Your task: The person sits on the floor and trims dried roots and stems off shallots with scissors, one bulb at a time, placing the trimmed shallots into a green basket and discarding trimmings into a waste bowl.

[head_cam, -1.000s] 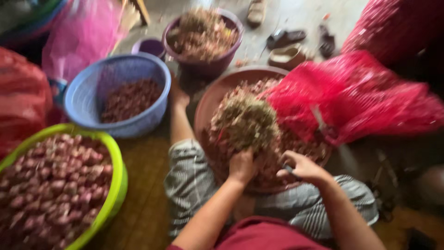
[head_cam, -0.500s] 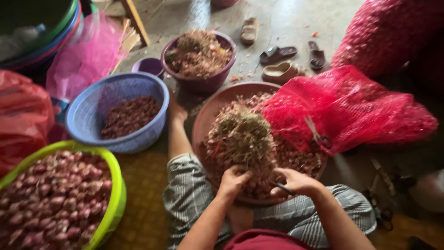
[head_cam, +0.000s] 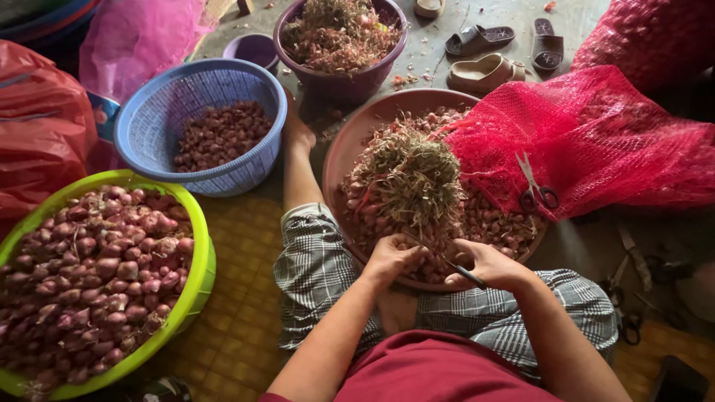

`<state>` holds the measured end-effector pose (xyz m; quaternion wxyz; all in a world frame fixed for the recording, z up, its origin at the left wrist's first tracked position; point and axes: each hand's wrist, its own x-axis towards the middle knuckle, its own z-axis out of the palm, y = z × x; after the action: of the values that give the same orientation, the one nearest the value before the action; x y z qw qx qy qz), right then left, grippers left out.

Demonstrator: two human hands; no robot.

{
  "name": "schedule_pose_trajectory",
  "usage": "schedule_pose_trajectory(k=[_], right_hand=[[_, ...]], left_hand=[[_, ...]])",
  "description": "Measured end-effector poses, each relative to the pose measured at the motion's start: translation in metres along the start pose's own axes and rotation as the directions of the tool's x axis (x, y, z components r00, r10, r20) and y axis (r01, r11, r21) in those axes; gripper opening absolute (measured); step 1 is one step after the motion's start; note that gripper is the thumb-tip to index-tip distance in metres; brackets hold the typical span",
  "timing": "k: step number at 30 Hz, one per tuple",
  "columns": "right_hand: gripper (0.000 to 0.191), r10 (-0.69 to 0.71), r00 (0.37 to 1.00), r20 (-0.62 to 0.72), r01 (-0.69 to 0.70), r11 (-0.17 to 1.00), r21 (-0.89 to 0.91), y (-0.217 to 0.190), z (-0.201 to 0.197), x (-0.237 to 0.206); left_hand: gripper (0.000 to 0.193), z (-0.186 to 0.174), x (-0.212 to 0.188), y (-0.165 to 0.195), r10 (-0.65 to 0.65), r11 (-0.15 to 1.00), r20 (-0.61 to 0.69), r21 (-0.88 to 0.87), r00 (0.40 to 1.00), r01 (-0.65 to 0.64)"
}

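The left hand [head_cam: 392, 260] is closing round a light, brittle-topped shallot bunch [head_cam: 408, 182] at twelve o'clock, best gripped by its bulbs, while the right hand [head_cam: 488, 266] is pinching a small knife [head_cam: 467, 274].

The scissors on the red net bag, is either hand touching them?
Apart. The head view shows the scissors lying alone on the red net bag, while the left hand and right hand work lower down at the brown tray.

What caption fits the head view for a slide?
Left hand grips a shallot bunch over a brown basin; right hand holds a small blade.
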<state>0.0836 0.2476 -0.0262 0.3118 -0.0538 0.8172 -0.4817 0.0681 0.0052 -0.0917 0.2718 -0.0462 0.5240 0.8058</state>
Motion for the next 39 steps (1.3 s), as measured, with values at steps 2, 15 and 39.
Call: schedule_pose_trajectory(k=[2,15,39], right_hand=[[0.059,-0.001,1.000,0.021,-0.001,0.997,0.079,0.000,0.003,0.003],[0.051,0.136,0.986,-0.099,-0.141,0.989,-0.045,-0.006,-0.030,-0.017],[0.047,0.159,0.980,0.119,-0.174,0.976,0.134,0.008,-0.017,0.017]], left_hand=[[0.021,-0.001,-0.002,0.001,-0.018,0.999,0.006,0.030,1.000,0.018],[0.024,-0.009,0.007,0.000,0.394,0.867,-0.192,0.402,0.899,-0.294],[0.045,-0.003,0.020,-0.002,0.521,0.536,-0.155,0.824,0.839,-0.181]])
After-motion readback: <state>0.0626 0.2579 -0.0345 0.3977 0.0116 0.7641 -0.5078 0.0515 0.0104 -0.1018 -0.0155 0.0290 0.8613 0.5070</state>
